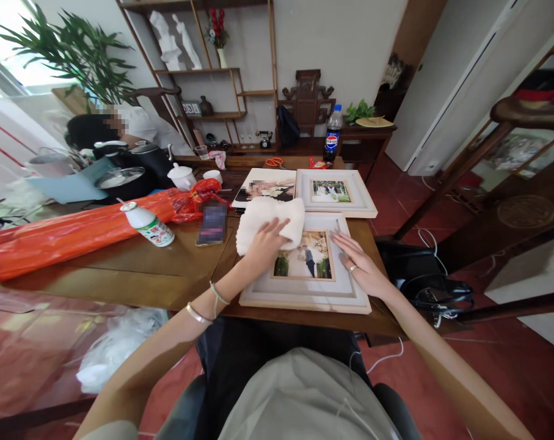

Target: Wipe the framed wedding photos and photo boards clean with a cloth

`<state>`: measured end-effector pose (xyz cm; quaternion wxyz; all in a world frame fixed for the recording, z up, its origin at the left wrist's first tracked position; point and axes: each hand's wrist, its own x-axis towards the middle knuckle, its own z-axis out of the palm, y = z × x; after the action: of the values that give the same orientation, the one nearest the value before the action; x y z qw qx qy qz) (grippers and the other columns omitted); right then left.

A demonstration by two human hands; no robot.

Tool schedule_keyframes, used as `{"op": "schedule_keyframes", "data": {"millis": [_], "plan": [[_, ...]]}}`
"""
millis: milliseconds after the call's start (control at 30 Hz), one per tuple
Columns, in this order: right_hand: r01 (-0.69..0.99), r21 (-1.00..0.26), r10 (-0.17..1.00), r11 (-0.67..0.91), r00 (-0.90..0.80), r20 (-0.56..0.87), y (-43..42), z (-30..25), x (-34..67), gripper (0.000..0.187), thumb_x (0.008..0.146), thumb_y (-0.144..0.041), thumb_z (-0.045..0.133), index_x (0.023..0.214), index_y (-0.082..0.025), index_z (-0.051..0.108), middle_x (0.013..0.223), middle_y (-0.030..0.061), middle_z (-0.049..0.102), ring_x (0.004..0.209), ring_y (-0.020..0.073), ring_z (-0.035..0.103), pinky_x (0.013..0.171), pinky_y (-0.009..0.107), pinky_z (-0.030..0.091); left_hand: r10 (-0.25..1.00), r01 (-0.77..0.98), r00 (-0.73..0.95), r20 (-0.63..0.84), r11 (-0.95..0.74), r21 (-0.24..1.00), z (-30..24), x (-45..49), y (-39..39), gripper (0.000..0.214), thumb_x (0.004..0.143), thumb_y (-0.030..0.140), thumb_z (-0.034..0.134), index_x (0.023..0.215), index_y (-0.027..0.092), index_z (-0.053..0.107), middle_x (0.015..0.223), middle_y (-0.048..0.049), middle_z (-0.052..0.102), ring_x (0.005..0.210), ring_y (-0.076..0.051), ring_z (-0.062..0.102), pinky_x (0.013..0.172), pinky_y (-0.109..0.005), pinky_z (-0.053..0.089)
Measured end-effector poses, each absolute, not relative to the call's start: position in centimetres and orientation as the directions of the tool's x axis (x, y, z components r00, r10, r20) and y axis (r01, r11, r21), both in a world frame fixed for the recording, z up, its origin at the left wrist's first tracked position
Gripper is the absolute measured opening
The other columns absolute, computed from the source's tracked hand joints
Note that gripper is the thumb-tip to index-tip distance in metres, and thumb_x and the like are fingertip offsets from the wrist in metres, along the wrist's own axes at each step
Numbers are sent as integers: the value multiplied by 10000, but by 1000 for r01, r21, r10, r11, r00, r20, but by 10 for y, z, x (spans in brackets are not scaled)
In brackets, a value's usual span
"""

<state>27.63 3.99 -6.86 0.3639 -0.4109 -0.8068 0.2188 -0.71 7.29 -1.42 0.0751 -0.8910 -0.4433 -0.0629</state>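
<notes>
My left hand [268, 243] holds a folded white towel [258, 214] against the upper left of a white picture frame [304, 296], its fingers over the cloth. The towel covers that corner. Inside the frame, a photo [309, 260] of a couple outdoors is partly hidden by my hand and the towel. Lying flat on the frame's right side is my right hand [357, 263], fingers stretched out and empty. Beyond it, a second white frame [364, 197] with a smaller photo touches or nearly touches the first. Left of that lies a large photo print [277, 180].
On the wooden table [185, 278] are a phone [211, 223], a tipped white bottle [147, 225], a long red-wrapped roll [84, 229], a white teapot [182, 177], orange scissors [274, 162] and a cola bottle [333, 134]. A person [139, 122] is at the far left. A black bag [423, 281] is at right.
</notes>
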Motion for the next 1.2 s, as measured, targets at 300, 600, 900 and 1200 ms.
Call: {"op": "schedule_keyframes", "data": {"millis": [300, 600, 900, 1200], "plan": [[526, -650, 835, 549, -378, 400, 42, -69, 275, 497, 934, -210, 399, 1418, -318, 435, 1510, 11, 404, 1437, 229, 280, 1190, 540, 214, 719, 719, 691, -78, -695, -30, 28, 8, -40, 418, 805, 38, 502, 1117, 247, 686, 1429, -93, 474, 1243, -279, 519, 960, -402, 489], [498, -614, 789, 612, -434, 435, 45, -72, 277, 485, 955, -261, 377, 1435, -332, 404, 1511, 10, 405, 1443, 247, 257, 1175, 574, 219, 811, 850, 525, 260, -517, -105, -17, -3, 54, 391, 816, 71, 545, 1171, 183, 668, 1559, -134, 248, 1433, -323, 236, 1126, -491, 289], [500, -659, 826, 561, -390, 407, 43, -68, 275, 477, 939, -246, 401, 1408, -321, 448, 1492, 29, 430, 1429, 240, 293, 1179, 554, 222, 740, 741, 669, 72, -654, -153, 1, -3, 51, 395, 868, 17, 476, 1163, 199, 665, 1457, -138, 439, 1295, -264, 488, 1004, -373, 445], [515, -675, 846, 528, -382, 371, 40, -64, 274, 521, 905, -162, 404, 1400, -314, 457, 1492, 31, 422, 1443, 224, 262, 1190, 529, 201, 666, 667, 744, 43, -737, -110, 12, -12, -58, 320, 852, 99, 560, 1119, 226, 681, 1467, -129, 430, 1317, -267, 461, 1009, -370, 452]]}}
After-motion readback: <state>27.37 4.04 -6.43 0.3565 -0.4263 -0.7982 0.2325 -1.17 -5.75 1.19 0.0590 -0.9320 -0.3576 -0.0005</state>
